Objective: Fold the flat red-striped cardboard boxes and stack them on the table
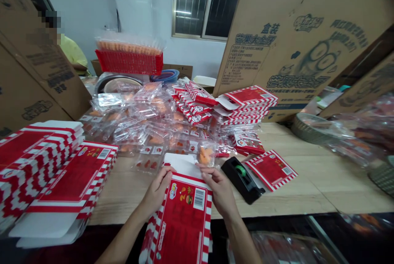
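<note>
Nearest the camera: one red-and-white striped folding carton (181, 219), barcode panel up, its white flap at the wooden table's (308, 182) near edge. Left hand (156, 190) and right hand (217, 186) grasp it from either side, fingers closed on the flap's corners, evenly placed and square to the fold. Also present: large printed cardboard sheets (301, 38) along the far right; flat carton stacks (61, 174) at the left edge; a heap of clear snack sachets (147, 124) directly beyond the flap; a red plastic basket (129, 62) behind; a black tape dispenser (243, 180) just right of the right hand; one orange-filled sachet (205, 153) crowding the right fingers.
</note>
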Available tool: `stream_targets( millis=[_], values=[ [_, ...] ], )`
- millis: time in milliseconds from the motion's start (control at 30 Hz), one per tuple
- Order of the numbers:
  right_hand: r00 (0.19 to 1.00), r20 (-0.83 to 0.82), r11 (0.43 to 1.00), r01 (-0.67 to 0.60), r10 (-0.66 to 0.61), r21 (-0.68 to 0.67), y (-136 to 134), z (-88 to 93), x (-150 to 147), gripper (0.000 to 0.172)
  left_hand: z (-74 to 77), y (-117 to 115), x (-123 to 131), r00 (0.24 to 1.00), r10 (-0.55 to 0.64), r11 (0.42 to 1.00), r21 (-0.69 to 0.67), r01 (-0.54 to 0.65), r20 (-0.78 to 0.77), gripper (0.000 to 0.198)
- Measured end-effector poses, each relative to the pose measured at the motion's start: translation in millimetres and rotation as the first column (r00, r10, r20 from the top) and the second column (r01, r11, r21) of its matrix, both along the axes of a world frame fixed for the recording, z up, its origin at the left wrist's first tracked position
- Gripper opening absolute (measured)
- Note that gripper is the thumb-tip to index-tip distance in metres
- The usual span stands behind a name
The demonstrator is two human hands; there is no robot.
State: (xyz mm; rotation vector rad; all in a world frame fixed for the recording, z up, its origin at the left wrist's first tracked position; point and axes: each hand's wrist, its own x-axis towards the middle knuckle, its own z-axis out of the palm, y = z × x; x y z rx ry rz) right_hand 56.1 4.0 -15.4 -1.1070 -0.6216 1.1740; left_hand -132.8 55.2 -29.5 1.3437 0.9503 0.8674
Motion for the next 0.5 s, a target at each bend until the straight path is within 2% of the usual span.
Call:
stream_targets(
  millis=[167, 333, 433, 500],
  values=[
    [0.991, -0.127, 0.998, -0.036, 0.031, -0.042, 3, 9.7, 1, 0.031, 4.8, -4, 2, 1.000, 0.011, 1.000, 0.005, -0.010, -0.015, 0.022],
    [0.953, -0.255, 0.979, -0.188, 0.161, -0.083, -5, 16.8, 2, 0.044, 5.0, -7, 2, 1.000, 0.019, 1.000, -0.001, -0.019, -0.002, 0.022],
    [0.926, -0.308, 0.961, -0.259, 0.218, -0.100, -8, 16.9, 3, 0.037, 2.7, -8, 2, 1.000, 0.007, 1.000, -0.008, -0.007, 0.011, 0.022],
    [0.915, -0.324, 0.948, -0.294, 0.242, -0.123, -7, 15.7, 3, 0.026, 2.5, -9, 1, 1.000, -0.001, 1.000, -0.015, 0.002, 0.017, 0.023]
  ],
)
